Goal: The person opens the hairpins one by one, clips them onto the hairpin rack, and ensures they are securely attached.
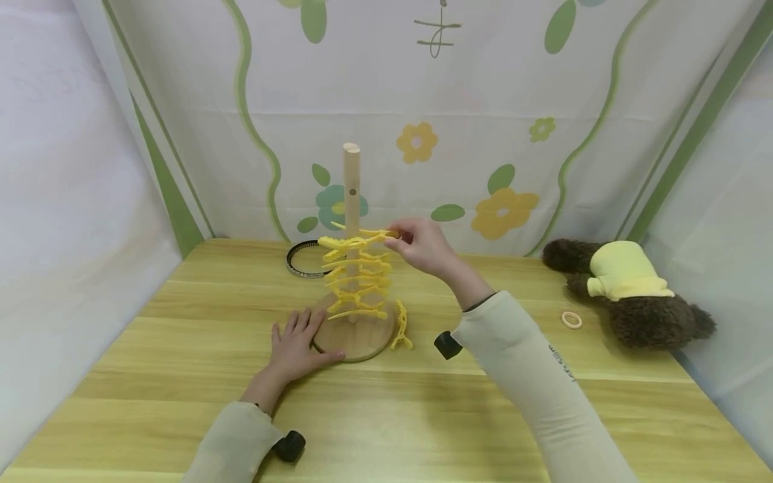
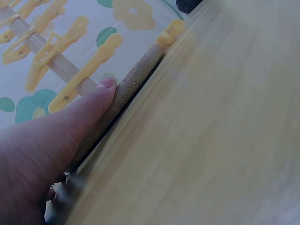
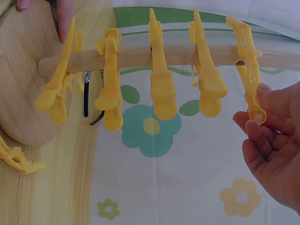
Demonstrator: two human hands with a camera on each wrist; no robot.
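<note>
The top clip point(image 1: 362, 236) is being pinched at its tail end by the thumb and fingertips of the right hand point(image 1: 425, 247), which is being held up beside the post point(image 1: 351, 181), level with the head of the stack; in the right wrist view the same clip point(image 3: 248, 70) is being gripped at its rounded end, its jaws being seated on the post point(image 3: 168, 54). The clip's long axis is lying roughly level and crosswise to the upright post, its tail pointing out toward the right hand, so this hand is judged much the nearer of the two. The left hand point(image 1: 297, 345) is being laid flat on the table point(image 1: 181, 376), fingers straight and spread, its fingertips being pressed against the rim of the round base point(image 1: 356, 339); the left wrist view shows a finger point(image 2: 101, 96) touching that rim point(image 2: 136, 79). The hands are being kept well apart, one low at the base, one high at the top clip. Below the gripped clip, further clips point(image 1: 356, 282) are being carried on the post, each crosswise like the first. One loose clip point(image 1: 401, 329) is lying on the table, just beside the base on the right-hand side. Further out, a headband point(image 1: 296, 261) is lying behind the base, and a ring point(image 1: 571, 320) and a plush toy point(image 1: 628, 288) are lying well to the right.
</note>
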